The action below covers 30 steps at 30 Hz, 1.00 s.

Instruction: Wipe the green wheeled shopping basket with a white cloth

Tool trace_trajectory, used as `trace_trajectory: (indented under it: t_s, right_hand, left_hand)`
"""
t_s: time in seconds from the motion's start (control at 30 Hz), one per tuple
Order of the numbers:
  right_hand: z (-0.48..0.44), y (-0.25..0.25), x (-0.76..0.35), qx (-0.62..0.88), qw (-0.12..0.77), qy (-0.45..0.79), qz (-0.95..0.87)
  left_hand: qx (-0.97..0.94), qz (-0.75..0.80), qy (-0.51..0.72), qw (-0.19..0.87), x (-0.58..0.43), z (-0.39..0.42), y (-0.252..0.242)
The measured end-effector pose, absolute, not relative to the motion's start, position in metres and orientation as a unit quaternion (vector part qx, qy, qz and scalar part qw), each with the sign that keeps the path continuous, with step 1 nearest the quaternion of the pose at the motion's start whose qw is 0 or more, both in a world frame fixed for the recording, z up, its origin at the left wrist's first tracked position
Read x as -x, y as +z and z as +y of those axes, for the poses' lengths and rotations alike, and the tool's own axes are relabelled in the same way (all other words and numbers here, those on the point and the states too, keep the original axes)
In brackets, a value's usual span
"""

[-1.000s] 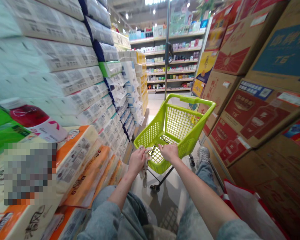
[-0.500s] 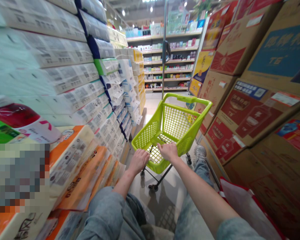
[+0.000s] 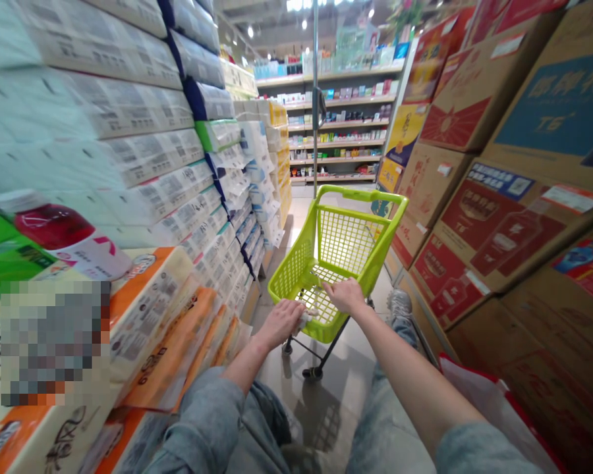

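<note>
A yellow-green shopping cart (image 3: 352, 238) with a lattice basket stands in front of my knees. My left hand (image 3: 282, 322) is at the basket's near left rim, fingers pressed down over a small crumpled white tissue (image 3: 306, 320). Curled over the near right rim of the basket is my right hand (image 3: 344, 295), its thumb side pointing inward. The undersides of both hands are hidden. Through the lattice, the basket shows only its own floor and some dark metal frame parts below.
Wrapped tissue packs (image 3: 143, 158) are stacked high on the left. A bottle of red liquid (image 3: 69, 230) lies on orange-and-cream packs (image 3: 168, 303) beside me. Cartons (image 3: 494, 217) line the right, with a red-edged white bag (image 3: 494, 401) below. Stocked shelves (image 3: 338, 125) stand beyond a glass door's handle (image 3: 319, 108).
My left hand has slid slightly right and down along the rim, and the white tissue now shows beneath it. My right hand has shifted a little right. The view has turned slightly left.
</note>
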State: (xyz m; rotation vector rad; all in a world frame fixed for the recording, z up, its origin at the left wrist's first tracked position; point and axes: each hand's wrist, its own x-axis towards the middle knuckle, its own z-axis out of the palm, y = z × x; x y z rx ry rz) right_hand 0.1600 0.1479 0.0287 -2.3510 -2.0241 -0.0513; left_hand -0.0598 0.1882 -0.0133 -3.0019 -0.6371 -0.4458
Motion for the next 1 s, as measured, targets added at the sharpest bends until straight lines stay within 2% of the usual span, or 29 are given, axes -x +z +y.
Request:
trace_trajectory:
  t_s: [0.53,0.8,1.0]
  right_hand:
    - [0.157,0.023,-0.170,0.734,0.021,-0.034,-0.678]
    - [0.152,0.019,-0.169,0.746,0.020,-0.036,-0.664]
    - [0.146,0.019,-0.167,0.753,0.027,-0.044,-0.657]
  left_hand:
    - [0.966,-0.226,-0.112,0.059,0.091,0.244,-0.004]
    - [0.932,-0.298,-0.199,0.056,0.078,0.212,-0.020]
    - [0.939,-0.266,-0.215,0.030,0.041,0.159,-0.025]
